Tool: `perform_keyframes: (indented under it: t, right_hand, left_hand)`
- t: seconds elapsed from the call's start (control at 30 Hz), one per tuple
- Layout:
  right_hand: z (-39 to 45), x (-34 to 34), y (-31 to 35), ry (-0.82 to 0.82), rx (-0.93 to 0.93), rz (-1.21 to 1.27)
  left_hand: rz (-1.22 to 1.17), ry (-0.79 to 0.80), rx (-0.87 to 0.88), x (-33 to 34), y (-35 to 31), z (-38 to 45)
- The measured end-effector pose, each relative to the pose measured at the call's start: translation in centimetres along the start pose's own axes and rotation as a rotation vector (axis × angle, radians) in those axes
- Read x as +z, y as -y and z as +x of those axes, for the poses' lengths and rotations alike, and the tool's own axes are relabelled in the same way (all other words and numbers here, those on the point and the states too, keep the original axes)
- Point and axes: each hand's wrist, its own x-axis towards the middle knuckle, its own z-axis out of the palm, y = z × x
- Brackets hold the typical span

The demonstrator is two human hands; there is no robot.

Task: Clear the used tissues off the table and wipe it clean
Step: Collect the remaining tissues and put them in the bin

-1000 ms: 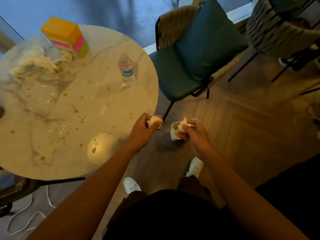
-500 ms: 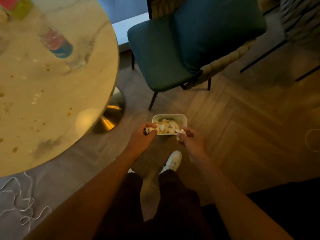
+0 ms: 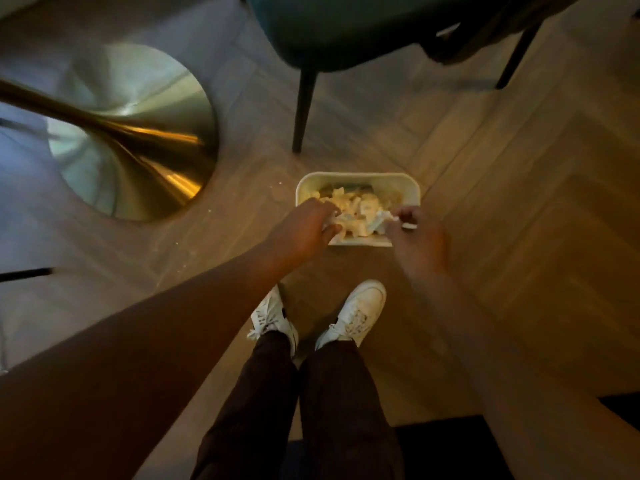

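A small white bin [image 3: 412, 188] stands on the wooden floor in front of my shoes, with crumpled used tissues [image 3: 356, 206] inside. Both my hands are low over its near rim. My left hand [image 3: 304, 226] reaches in from the left, fingers and thumb curled round a white tissue at the bin's left edge. From the bin's right side, my right hand [image 3: 417, 240] pinches a bit of white tissue [image 3: 382, 216] in curled fingers. The table top is out of view.
The table's round brass base [image 3: 145, 133] and stem sit on the floor at the left. A dark green chair [image 3: 346, 26] stands just behind the bin, one black leg [image 3: 303, 109] close to it. Small crumbs dot the floor by the base.
My view has dropped from the table top to the floor. Both hands carried tissues down from table height to the bin and are now right over it.
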Motion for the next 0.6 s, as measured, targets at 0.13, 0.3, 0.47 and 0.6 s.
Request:
perform_keyframes:
  t: [0.13,0.3,0.47,0.6]
  right_hand:
    - [5.7,3.0,-3.1,0.001,-0.151,-0.256]
    - [9.5,5.1,-5.0,0.217,-0.272,-0.624]
    - [11.3,6.0,-5.6,0.217,-0.284,-0.738]
    - [12.3,6.9,-5.7,0.356,-0.095,-0.762]
  left_hand:
    - [0.291,0.082,0.092,2.8,2.0,5.9]
    - [0.325,0.059,0.134,4.8,2.4,9.0]
    - [0.398,0.190,0.082,6.4,2.8,10.6]
    - [0.353,0.310,0.026,7.2,3.2,11.2]
